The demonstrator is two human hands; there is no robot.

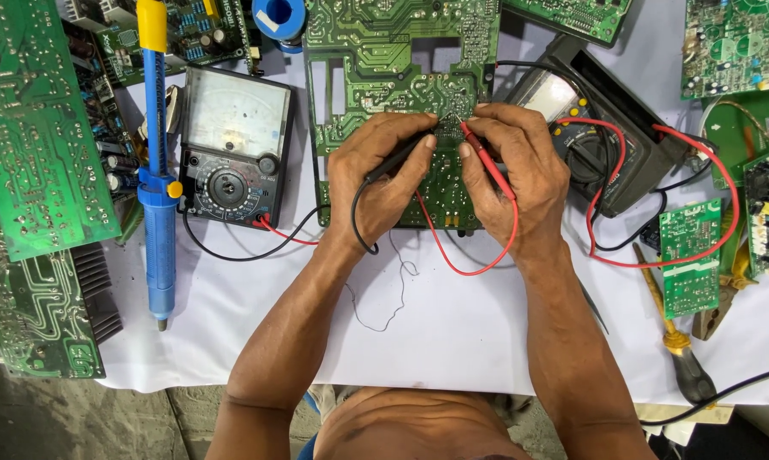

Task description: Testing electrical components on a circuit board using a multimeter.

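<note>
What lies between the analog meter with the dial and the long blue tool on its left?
In the head view, only a narrow strip of white table cover shows between the analog meter and the blue tool; nothing else lies there.

Analog meter (pixel 233 145) beside blue desoldering pump (pixel 156 162); screwdriver (pixel 672 336) and small boards (pixel 689 255) (green) lie at right.

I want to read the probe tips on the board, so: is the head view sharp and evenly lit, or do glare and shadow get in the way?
Head view: sharp and evenly lit; the hands cast only soft shadow on the green circuit board; the red probe and black probe read clearly; faint sheen on the analog meter window; edges bow slightly.
</note>
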